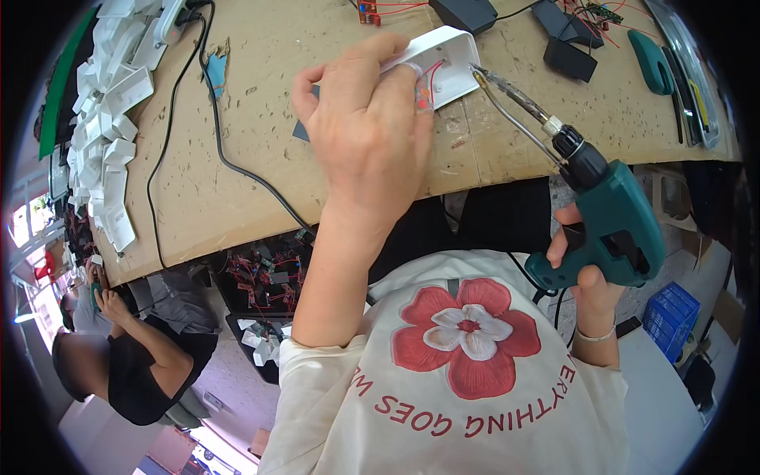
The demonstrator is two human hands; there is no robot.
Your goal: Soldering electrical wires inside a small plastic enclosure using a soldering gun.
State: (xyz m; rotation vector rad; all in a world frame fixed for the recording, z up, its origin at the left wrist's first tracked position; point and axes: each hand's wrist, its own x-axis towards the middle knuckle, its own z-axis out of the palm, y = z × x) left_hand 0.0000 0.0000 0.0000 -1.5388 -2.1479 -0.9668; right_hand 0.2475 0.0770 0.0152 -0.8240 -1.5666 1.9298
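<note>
My left hand (368, 119) is closed around a white plastic housing (457, 59), tilted so its hollow inside shows. Red wires (434, 75) and a small orange part (423, 99) sit in it beside my fingers. A green pistol-shaped soldering gun (613, 218) is gripped in my right hand (582, 257). Its metal tip and a thin curved feed tube (514, 119) reach the right rim of the housing; whether the tip touches it I cannot tell. Part of a dark grey piece (303, 131) shows under my left hand.
White housings (111, 134) pile up along the table's left side, near black cables (218, 119). Dark boxes (570, 59) and wired circuit boards (606, 12) lie at the back. A teal-handled tool (651, 62) is at right. Bins of wired parts (265, 277) stand below; a co-worker (150, 340) works at left.
</note>
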